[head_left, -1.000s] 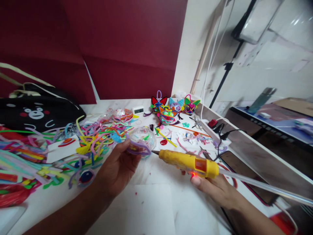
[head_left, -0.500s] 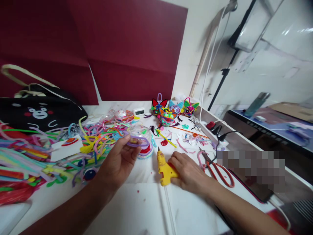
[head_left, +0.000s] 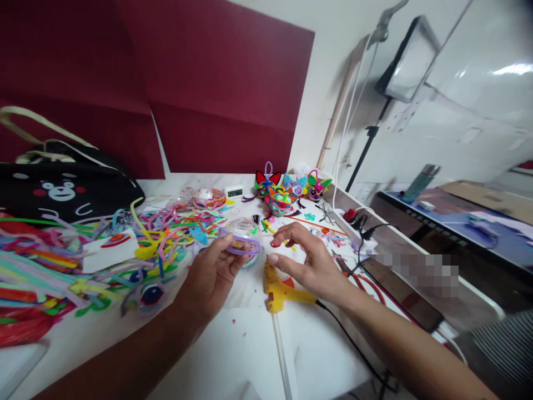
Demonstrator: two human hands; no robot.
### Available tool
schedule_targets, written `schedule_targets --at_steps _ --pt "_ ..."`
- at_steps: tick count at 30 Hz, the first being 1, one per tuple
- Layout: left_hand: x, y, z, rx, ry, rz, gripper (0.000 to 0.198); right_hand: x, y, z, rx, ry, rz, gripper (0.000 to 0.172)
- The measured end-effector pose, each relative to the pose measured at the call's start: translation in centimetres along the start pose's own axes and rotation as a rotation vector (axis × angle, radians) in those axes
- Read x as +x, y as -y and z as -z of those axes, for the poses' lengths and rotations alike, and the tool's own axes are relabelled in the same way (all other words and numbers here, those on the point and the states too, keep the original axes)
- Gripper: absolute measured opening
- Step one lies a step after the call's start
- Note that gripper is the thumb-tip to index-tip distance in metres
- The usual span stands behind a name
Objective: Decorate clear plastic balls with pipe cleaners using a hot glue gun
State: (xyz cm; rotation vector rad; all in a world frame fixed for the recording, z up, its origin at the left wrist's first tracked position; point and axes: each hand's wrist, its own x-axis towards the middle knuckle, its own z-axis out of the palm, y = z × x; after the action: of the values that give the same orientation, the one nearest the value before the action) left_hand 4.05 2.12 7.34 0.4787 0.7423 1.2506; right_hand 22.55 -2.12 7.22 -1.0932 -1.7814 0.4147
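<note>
Head view: left hand (head_left: 212, 272) has its fingers clamped on a clear plastic ball ringed with purple pipe cleaner (head_left: 244, 236). It is held just above the white worktop (head_left: 250, 355), with the band facing the other hand, likely for access. Small coloured bits show inside the ball; I can't tell what they are.

Right hand (head_left: 310, 264): fingers spread, gripping nothing, hovering just over the yellow glue gun (head_left: 278, 289). The gun lies flat on the worktop, nozzle pointing away and near the ball, and its translucent glue stick (head_left: 281, 350) trails toward the camera.

A loose heap of coloured pipe cleaners (head_left: 125, 244) lies to the left. Behind it is a black fabric bag with a bear face (head_left: 62, 191); its contents are hidden.
</note>
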Motion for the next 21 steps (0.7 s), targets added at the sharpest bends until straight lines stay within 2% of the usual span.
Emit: schedule_targets --at_steps 11,21 --pt "0.0 0.6 0.5 0.022 0.064 0.003 0.014 1.6 -0.8 -1.9 0.258 -0.058 -0.199 0.031" --pt "-0.4 0.7 0.3 0.019 0.047 0.022 0.018 1.7 -1.6 -2.4 0.497 -0.067 -0.416 0.046"
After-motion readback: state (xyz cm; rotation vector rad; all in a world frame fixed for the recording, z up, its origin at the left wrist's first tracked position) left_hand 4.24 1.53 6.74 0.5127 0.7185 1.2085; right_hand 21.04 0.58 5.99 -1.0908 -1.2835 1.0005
